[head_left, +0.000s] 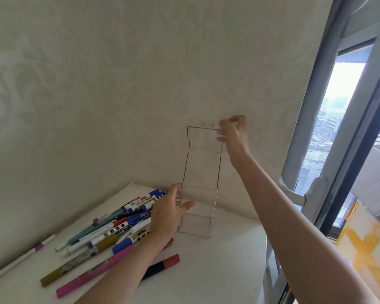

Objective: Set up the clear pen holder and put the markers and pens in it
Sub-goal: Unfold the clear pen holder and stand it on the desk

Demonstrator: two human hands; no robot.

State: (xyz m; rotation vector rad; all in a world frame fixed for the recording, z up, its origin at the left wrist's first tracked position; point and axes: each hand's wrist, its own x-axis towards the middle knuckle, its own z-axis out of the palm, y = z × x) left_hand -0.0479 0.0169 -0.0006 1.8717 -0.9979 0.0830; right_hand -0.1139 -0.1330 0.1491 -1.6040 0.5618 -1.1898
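The clear pen holder (201,170) is a transparent plastic piece held up against the pale wall, above the white surface. My right hand (234,134) pinches its top right corner. My left hand (169,213) grips its lower left side, thumb in front of the clear pocket. Several markers and pens (110,231) lie in a loose pile on the surface, left of the holder. A red and black marker (162,265) lies apart, partly under my left forearm.
A white surface (217,260) meets the patterned wall (119,84) in a corner. At the right is a grey window frame with a handle (303,194). A yellow and white object (369,244) sits at the far right. A thin white and purple pen (20,260) lies far left.
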